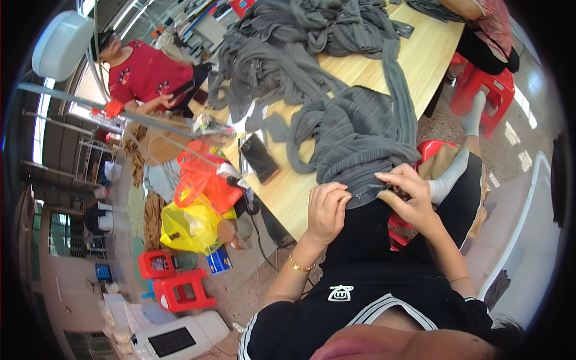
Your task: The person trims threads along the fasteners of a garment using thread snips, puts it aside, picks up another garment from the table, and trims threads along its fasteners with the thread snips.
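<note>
A grey pleated garment point(360, 135) drapes from the table edge onto my lap, one finished edge stretched between my hands. My left hand point(327, 210) pinches that edge between thumb and fingertips, the other fingers curled. My right hand point(411, 197) is closed at the opposite end of the same edge, thumb and forefinger close to the cloth. Something small and dark sits in its palm, mostly covered by the fingers, so its kind is unclear. Between the hands, a small shiny spot shows on the fabric edge.
Grey garments point(282, 48) are heaped on the wooden table point(288, 201); a phone point(259, 157) lies near its left edge. Yellow point(192, 225) and red bags point(204, 180) stand left, beyond red stools point(183, 289). One person point(150, 78) stands far left; another sits far right.
</note>
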The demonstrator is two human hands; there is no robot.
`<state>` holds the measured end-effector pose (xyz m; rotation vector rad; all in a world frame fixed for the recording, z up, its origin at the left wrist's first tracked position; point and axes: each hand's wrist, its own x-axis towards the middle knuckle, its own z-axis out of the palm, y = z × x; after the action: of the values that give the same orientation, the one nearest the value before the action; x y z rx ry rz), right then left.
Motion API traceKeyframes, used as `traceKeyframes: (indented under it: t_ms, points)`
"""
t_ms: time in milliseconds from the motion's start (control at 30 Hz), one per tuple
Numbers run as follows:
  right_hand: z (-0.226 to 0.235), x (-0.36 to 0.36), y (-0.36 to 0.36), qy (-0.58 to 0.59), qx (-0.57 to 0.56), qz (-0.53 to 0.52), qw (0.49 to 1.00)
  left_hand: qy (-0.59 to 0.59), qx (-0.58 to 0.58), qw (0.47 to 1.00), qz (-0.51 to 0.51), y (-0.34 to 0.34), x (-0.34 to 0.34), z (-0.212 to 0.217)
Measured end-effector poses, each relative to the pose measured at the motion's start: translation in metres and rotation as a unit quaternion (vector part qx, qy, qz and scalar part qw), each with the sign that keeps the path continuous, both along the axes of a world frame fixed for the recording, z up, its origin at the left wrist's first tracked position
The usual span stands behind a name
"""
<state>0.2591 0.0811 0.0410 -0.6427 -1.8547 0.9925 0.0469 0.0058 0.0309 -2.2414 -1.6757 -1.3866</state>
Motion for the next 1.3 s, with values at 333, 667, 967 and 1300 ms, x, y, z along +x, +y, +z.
traceKeyframes:
  t_ms: [333,667,967,1300]
  points:
    - [-0.01,-0.005,0.0,-0.082,0.143,-0.059,0.984,-0.017,-0.075,0.997,-0.013,0.002,0.0,0.014]
    - [-0.015,-0.008,-0.01,-0.157,0.171,-0.079,0.97,-0.178,-0.098,0.979,-0.025,-0.002,-0.004,-0.008]
    - [-0.004,-0.012,-0.007,-0.11,0.194,-0.094,0.97,-0.421,-0.129,0.895,-0.079,-0.005,-0.006,-0.014]
    - [0.022,-0.034,-0.019,-0.238,0.18,-0.045,0.953,-0.557,-0.132,0.811,-0.124,-0.005,-0.003,-0.022]
